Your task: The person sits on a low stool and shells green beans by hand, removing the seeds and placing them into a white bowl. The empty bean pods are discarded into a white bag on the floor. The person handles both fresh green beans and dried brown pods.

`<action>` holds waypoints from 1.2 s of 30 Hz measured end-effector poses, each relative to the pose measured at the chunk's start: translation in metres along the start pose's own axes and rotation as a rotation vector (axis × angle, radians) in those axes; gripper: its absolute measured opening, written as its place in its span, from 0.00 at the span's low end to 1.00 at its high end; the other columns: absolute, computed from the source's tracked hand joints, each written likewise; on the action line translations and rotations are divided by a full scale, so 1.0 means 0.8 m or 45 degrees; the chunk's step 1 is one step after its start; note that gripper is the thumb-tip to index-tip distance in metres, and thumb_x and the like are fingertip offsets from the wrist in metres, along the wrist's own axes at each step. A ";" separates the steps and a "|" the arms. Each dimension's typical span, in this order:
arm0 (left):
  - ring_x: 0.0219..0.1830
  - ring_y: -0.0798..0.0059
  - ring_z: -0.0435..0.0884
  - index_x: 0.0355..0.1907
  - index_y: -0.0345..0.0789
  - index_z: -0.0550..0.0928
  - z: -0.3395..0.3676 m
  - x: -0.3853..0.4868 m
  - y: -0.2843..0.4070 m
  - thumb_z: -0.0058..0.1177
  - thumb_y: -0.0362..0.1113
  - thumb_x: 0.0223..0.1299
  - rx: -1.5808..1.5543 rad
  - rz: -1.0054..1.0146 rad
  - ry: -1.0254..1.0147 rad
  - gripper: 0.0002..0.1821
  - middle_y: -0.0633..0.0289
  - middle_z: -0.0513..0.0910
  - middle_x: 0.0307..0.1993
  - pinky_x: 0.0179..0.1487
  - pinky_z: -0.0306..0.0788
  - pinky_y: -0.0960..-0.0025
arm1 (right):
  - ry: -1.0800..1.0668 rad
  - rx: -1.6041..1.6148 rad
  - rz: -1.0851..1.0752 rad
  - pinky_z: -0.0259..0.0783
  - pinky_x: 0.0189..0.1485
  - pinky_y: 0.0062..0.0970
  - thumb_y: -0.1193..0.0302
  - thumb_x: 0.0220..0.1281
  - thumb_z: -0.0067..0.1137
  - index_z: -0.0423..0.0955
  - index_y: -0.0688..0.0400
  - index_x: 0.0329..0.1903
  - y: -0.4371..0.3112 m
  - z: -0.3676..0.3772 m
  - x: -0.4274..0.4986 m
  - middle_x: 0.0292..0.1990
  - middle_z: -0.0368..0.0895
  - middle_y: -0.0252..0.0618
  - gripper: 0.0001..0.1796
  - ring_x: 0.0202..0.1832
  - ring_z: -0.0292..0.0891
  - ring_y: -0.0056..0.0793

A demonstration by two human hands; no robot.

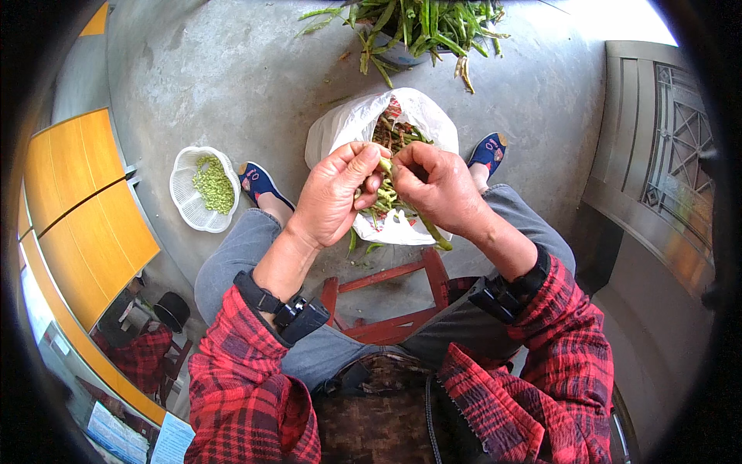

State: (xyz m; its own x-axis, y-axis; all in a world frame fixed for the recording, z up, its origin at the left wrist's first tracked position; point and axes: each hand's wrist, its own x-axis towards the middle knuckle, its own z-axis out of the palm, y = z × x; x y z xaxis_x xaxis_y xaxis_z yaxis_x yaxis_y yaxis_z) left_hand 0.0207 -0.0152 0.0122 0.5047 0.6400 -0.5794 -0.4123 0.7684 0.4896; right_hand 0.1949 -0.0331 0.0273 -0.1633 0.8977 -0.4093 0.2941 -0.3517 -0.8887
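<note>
Above a white plastic bag [426,110], my left hand [339,188] and my right hand [440,188] meet, thumbs and fingertips pinching a small pale green bean pod [385,166] between them. A longer green pod [433,232] sticks out below my right palm, over the bag's near edge; whether the fingers grip it is hidden. Inside the open bag lie green and browned pod pieces [400,130]. On the floor to the left, a white plastic basket [181,191] with a scalloped rim holds shelled green beans [215,187].
At the far side, a bucket [400,53] overflows with long green pods [429,23]. A red wooden stool [388,330] is between my legs. Orange-yellow cabinet doors [75,156] line the left, and a metal door [629,139] with a grille stands right. Pod scraps [352,240] lie near the bag.
</note>
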 end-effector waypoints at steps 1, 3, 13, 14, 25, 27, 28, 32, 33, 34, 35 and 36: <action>0.24 0.91 0.65 0.40 0.37 0.76 0.002 -0.001 -0.001 0.53 0.38 0.65 0.069 0.015 0.005 0.08 0.73 0.72 0.26 0.26 0.59 0.86 | 0.023 -0.053 -0.070 0.68 0.30 0.26 0.71 0.59 0.55 0.73 0.64 0.30 0.000 0.001 0.000 0.21 0.75 0.39 0.08 0.26 0.68 0.20; 0.24 0.91 0.65 0.41 0.37 0.75 0.005 -0.003 -0.005 0.54 0.37 0.64 0.189 0.067 -0.007 0.08 0.74 0.72 0.27 0.26 0.60 0.86 | 0.056 -0.167 -0.168 0.68 0.30 0.27 0.70 0.59 0.55 0.74 0.64 0.31 -0.001 0.003 0.000 0.22 0.75 0.39 0.09 0.26 0.69 0.20; 0.24 0.91 0.65 0.43 0.37 0.73 0.000 -0.004 -0.002 0.52 0.32 0.63 0.260 0.047 -0.019 0.08 0.74 0.71 0.27 0.27 0.61 0.85 | -0.043 0.062 0.066 0.69 0.32 0.25 0.70 0.59 0.53 0.74 0.64 0.32 -0.002 -0.002 0.001 0.23 0.76 0.36 0.08 0.28 0.69 0.19; 0.23 0.91 0.64 0.44 0.36 0.73 0.000 -0.005 -0.002 0.51 0.31 0.63 0.245 0.043 -0.023 0.08 0.74 0.71 0.26 0.27 0.61 0.85 | -0.052 0.071 0.076 0.69 0.32 0.24 0.70 0.59 0.53 0.74 0.64 0.32 -0.001 -0.002 0.002 0.23 0.76 0.35 0.08 0.28 0.69 0.18; 0.25 0.90 0.64 0.50 0.35 0.73 0.002 -0.004 0.003 0.40 0.31 0.67 0.308 0.066 0.036 0.12 0.71 0.70 0.26 0.27 0.60 0.85 | 0.084 -0.068 -0.022 0.71 0.33 0.28 0.72 0.57 0.54 0.74 0.65 0.33 0.000 -0.001 0.001 0.23 0.77 0.42 0.07 0.28 0.72 0.23; 0.25 0.90 0.65 0.49 0.35 0.73 0.001 -0.001 0.001 0.41 0.33 0.69 0.300 0.115 0.063 0.10 0.71 0.71 0.26 0.27 0.60 0.85 | 0.091 -0.080 -0.033 0.71 0.33 0.28 0.72 0.57 0.55 0.74 0.65 0.32 0.001 0.000 0.002 0.24 0.78 0.43 0.07 0.28 0.73 0.24; 0.25 0.90 0.65 0.49 0.35 0.73 0.000 -0.001 0.002 0.43 0.35 0.69 0.272 0.118 0.057 0.10 0.71 0.71 0.26 0.27 0.60 0.85 | 0.104 -0.126 -0.088 0.71 0.33 0.28 0.72 0.57 0.55 0.74 0.64 0.32 0.002 0.000 0.002 0.24 0.78 0.43 0.07 0.28 0.74 0.24; 0.26 0.90 0.66 0.46 0.35 0.74 -0.007 0.000 0.004 0.48 0.37 0.68 0.227 0.130 0.037 0.10 0.71 0.71 0.27 0.27 0.60 0.85 | 0.125 -0.249 -0.204 0.71 0.33 0.28 0.72 0.57 0.55 0.74 0.64 0.33 0.003 -0.001 0.002 0.24 0.78 0.43 0.08 0.28 0.74 0.24; 0.26 0.90 0.66 0.45 0.35 0.74 -0.008 0.000 0.003 0.50 0.37 0.67 0.233 0.134 0.033 0.09 0.71 0.71 0.27 0.26 0.60 0.86 | 0.120 -0.274 -0.192 0.71 0.33 0.28 0.72 0.56 0.55 0.74 0.64 0.34 0.003 -0.001 0.002 0.24 0.78 0.42 0.08 0.28 0.74 0.24; 0.25 0.90 0.65 0.44 0.35 0.74 -0.008 0.000 0.003 0.50 0.37 0.67 0.191 0.125 0.040 0.09 0.71 0.72 0.26 0.26 0.59 0.86 | 0.078 -0.174 -0.126 0.71 0.33 0.27 0.71 0.57 0.56 0.74 0.65 0.34 0.002 -0.002 0.002 0.25 0.78 0.41 0.09 0.28 0.73 0.23; 0.24 0.90 0.65 0.43 0.35 0.75 -0.009 0.001 0.002 0.51 0.36 0.66 0.150 0.117 0.046 0.08 0.71 0.72 0.26 0.25 0.59 0.86 | 0.030 -0.081 -0.035 0.71 0.34 0.27 0.70 0.57 0.57 0.74 0.65 0.35 0.002 -0.004 0.002 0.25 0.78 0.40 0.09 0.29 0.73 0.22; 0.24 0.90 0.65 0.42 0.35 0.76 -0.009 0.001 0.002 0.52 0.35 0.66 0.106 0.116 0.044 0.07 0.71 0.72 0.25 0.25 0.58 0.86 | -0.017 0.011 0.055 0.71 0.34 0.26 0.70 0.57 0.57 0.74 0.65 0.36 0.001 -0.005 0.001 0.25 0.78 0.39 0.10 0.29 0.73 0.21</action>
State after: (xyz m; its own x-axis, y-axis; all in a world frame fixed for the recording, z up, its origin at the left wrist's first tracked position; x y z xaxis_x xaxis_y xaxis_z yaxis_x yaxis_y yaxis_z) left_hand 0.0151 -0.0131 0.0077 0.4411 0.7081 -0.5514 -0.3902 0.7046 0.5927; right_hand 0.1985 -0.0313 0.0269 -0.1632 0.8780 -0.4500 0.2930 -0.3924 -0.8719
